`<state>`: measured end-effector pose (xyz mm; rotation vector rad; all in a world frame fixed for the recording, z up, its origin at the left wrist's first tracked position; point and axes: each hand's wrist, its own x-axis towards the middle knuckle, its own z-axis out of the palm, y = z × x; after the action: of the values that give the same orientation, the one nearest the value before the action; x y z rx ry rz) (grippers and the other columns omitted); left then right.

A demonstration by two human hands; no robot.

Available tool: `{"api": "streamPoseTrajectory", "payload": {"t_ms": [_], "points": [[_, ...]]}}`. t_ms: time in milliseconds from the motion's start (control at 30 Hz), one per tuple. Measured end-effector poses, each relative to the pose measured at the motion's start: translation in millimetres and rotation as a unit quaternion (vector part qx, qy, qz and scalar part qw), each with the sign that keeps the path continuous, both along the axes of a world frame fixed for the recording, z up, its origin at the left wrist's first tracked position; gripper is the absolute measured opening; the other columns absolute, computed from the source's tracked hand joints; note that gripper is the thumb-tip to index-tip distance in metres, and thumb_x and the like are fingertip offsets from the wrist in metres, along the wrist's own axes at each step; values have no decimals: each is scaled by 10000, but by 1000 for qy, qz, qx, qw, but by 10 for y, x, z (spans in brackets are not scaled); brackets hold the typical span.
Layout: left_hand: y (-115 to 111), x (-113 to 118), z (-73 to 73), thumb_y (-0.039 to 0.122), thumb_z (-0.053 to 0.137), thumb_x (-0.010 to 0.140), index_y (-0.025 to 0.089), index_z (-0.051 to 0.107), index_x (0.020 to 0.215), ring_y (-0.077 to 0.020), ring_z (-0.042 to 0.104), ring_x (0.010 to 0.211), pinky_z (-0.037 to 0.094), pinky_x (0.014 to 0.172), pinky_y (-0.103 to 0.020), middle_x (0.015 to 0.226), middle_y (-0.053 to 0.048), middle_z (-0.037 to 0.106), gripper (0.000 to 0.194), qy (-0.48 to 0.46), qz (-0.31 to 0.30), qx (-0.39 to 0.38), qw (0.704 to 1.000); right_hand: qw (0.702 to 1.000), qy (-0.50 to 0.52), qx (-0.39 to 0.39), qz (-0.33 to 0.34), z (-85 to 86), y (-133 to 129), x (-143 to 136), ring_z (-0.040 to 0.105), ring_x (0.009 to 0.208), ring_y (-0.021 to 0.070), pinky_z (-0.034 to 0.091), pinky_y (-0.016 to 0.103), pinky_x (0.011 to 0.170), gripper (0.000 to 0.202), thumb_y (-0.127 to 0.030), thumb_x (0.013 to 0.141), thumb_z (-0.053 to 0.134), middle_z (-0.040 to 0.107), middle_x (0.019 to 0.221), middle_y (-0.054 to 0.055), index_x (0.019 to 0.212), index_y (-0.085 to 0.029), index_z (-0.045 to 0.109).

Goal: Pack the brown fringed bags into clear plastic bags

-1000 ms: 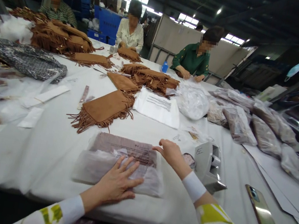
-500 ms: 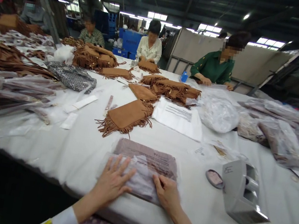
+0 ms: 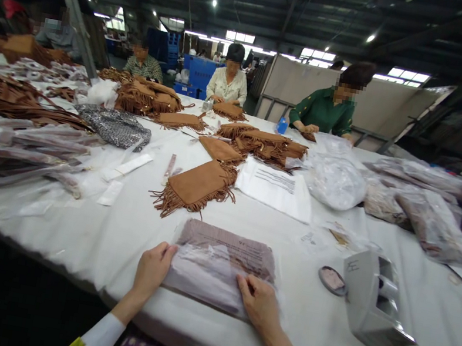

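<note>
In front of me a clear plastic bag [image 3: 213, 271] with a flat brownish item inside lies on the white-covered table, its plastic folded over the near part. My left hand [image 3: 154, 267] is closed, pinching the bag's left edge. On the right side my right hand [image 3: 258, 302] has thumb and fingers closed on the plastic. Just beyond the bag lies a brown fringed pouch [image 3: 200, 182], with a second brown pouch [image 3: 219, 149] behind it.
A grey tape dispenser [image 3: 374, 299] and a small round dish [image 3: 332, 279] stand to the right. Bagged items [image 3: 441, 222] are heaped farther right. Wrapped straps [image 3: 15, 150] lie at left. Several co-workers sit or stand across the table, one in a green top [image 3: 326, 111].
My left hand has gone from lying flat with spread fingers on the bag to pinching its left edge. My right hand stays at the right side.
</note>
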<state>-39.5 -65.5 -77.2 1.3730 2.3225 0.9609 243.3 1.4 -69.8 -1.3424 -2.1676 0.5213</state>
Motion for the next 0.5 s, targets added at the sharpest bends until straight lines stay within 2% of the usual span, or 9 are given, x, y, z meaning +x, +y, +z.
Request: {"api": "streamPoseTrajectory", "payload": {"t_ms": [133,200,233,267,300,367,433,500], "points": [[-31,10,50,368,451,874,195,554,634,-154,526,583,322,584,-247,611,-41,617,313,26,-17,-23,999,1000,17,-5,-26,32,-74,-36,455,464,134,313,265,524,462,-489,860,473,519,475,-4,487,-216,469],[-83,-12,44,346,451,873,192,582,667,-168,550,602,325,579,-246,634,-47,624,289,36,-42,-34,998,998,20,-2,-59,92,-96,64,478,469,130,343,249,515,467,-513,839,491,539,472,-8,480,-215,492],[-108,-40,9,327,438,875,199,617,734,-172,559,608,333,571,-243,672,-43,637,261,76,-64,-55,993,996,21,4,-87,137,-87,177,495,479,130,362,241,518,464,-529,830,496,557,481,-9,490,-215,516],[-127,-79,-49,266,436,858,215,655,856,-174,565,611,342,565,-244,755,-42,662,224,121,-102,-75,985,992,23,13,-127,194,-68,338,515,499,134,383,237,529,458,-545,827,489,584,507,-6,517,-214,550],[-138,-125,-128,191,432,829,236,660,993,-172,570,613,353,563,-249,864,-45,678,284,167,-145,-92,971,984,26,27,-176,267,-46,547,542,537,142,406,238,553,453,-560,831,469,622,560,6,570,-211,593],[-149,-212,-311,77,399,791,268,607,1186,-171,582,642,389,593,-266,1037,-50,666,486,260,-184,-107,942,952,37,62,-297,456,-16,1073,594,663,176,443,265,633,492,-572,858,380,695,746,61,748,-185,664],[-158,-274,-471,17,366,785,286,553,1277,-167,591,666,414,620,-277,1119,-48,647,591,329,-201,-120,915,904,51,89,-415,657,-13,1640,610,811,232,454,321,707,586,-569,869,281,702,934,145,915,-135,672],[-170,-309,-573,-12,333,805,290,540,1300,-159,594,667,425,630,-279,1146,-41,640,615,370,-206,-123,897,867,60,80,-489,794,-7,2119,611,813,282,449,360,679,625,-594,827,291,704,854,186,850,-113,690]]}}
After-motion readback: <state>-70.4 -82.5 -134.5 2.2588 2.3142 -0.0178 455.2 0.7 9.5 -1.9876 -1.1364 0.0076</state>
